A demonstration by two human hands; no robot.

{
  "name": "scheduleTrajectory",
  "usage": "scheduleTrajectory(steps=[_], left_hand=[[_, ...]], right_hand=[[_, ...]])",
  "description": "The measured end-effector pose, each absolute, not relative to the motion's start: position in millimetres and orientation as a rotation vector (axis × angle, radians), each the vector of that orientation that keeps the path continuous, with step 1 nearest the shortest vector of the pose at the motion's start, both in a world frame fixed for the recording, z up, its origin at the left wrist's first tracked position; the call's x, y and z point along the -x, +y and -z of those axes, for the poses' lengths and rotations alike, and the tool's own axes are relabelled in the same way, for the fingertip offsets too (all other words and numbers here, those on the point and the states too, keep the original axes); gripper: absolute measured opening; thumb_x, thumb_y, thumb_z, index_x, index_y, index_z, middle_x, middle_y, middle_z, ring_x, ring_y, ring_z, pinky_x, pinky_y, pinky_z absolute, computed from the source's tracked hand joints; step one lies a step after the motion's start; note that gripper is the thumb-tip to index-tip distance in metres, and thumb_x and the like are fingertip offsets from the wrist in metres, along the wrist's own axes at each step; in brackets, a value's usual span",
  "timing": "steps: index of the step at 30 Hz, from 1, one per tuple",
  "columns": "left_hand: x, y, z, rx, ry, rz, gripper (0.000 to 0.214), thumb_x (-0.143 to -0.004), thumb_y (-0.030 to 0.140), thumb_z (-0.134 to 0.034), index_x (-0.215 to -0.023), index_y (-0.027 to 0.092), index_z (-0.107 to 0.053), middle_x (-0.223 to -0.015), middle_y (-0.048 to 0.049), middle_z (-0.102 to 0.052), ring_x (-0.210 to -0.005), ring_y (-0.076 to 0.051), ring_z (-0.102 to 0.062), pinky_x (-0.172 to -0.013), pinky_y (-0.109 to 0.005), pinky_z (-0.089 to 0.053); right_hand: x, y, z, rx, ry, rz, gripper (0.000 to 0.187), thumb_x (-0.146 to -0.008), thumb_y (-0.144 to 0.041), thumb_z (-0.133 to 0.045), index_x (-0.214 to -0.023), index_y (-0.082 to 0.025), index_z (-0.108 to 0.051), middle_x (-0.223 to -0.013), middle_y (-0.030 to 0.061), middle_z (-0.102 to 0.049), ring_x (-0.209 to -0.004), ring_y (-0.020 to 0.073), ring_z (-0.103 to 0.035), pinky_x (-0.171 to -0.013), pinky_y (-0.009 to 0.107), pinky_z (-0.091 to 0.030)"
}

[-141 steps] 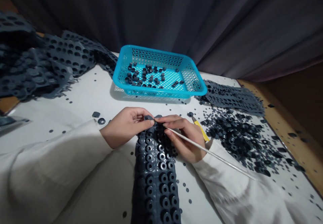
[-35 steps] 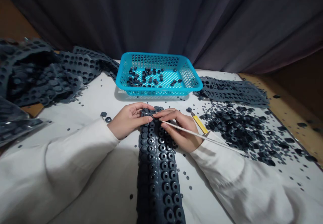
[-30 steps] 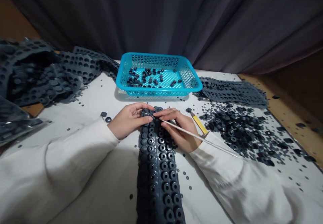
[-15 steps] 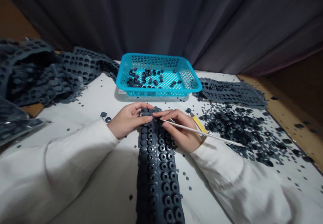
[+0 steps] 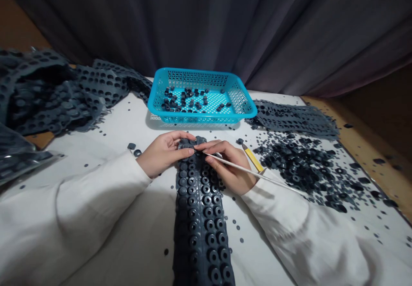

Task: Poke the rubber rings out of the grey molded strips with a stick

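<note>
A dark grey rubber strip (image 5: 201, 217) studded with ring-shaped pieces runs from the bottom edge up to my hands. My left hand (image 5: 162, 153) pinches the strip's far end, thumb and fingers closed on a ring there. My right hand (image 5: 230, 165) meets it from the right, fingertips on the same end, and holds a thin pale stick (image 5: 257, 175) that slants back over my right sleeve. Both hands touch at the strip's top.
A blue mesh basket (image 5: 244, 105) with several loose rings stands behind the hands. Punched-out rubber sheets (image 5: 58, 92) pile at the left, another sheet (image 5: 292, 118) lies at right. A heap of loose rings (image 5: 299, 165) and a yellow-handled tool (image 5: 252, 157) lie right of my hand.
Hands stay at the strip's far end, fingers shifting slightly. Since the oldest frame the view has pulled back a little; the stick's tail has wavered.
</note>
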State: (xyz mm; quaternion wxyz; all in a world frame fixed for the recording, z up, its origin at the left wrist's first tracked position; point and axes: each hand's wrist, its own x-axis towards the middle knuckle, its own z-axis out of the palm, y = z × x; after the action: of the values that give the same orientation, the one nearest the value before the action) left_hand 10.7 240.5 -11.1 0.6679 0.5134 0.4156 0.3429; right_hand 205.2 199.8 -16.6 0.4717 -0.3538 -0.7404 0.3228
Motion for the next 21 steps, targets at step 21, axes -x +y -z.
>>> scheduleTrajectory(steps=[21], left_hand=[[-9.1,241.1,13.5,-1.094,0.872,-0.785,0.042,-0.065,0.025,-0.079,-0.101,0.015,-0.061,-0.086,-0.0031,-0.065,-0.077,-0.014,-0.060,-0.071,-0.026,-0.047]], right_hand=[[-203.8,199.7,18.2,0.925,-1.766,-0.729,0.004,-0.092,-0.021,-0.054,-0.095,-0.023,-0.056,-0.108,0.0076,-0.069,-0.102,0.0176,-0.065,-0.090,0.036,-0.051]])
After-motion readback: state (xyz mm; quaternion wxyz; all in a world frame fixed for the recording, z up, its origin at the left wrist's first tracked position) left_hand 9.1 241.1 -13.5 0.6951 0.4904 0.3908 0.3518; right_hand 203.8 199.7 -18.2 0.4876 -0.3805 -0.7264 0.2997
